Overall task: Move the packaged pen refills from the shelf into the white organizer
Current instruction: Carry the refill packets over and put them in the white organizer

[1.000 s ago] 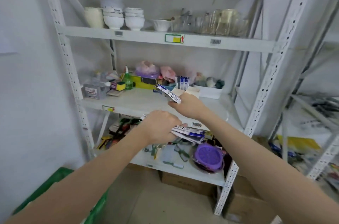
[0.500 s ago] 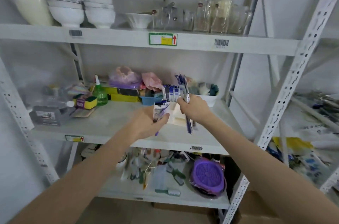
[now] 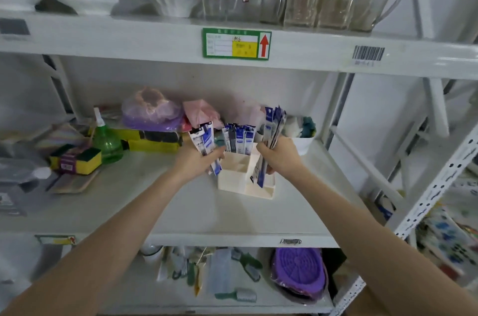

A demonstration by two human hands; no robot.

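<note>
Left hand (image 3: 197, 160) closed on refill packs (image 3: 204, 141), right hand (image 3: 280, 157) gripping more refills (image 3: 271, 131), apparently several, both held at frame centre beside white organizer (image 3: 243, 181).

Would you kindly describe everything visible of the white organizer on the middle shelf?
The organizer is a white, plastic-looking desk caddy standing upright on the middle shelf. It has several open-top compartments, taller at the back, and a low step at the front. Blue-and-white refill packs stand upright in its back compartment. The left hand holds packs against its left side; the right hand holds packs over its right side, partly hiding it.
</note>
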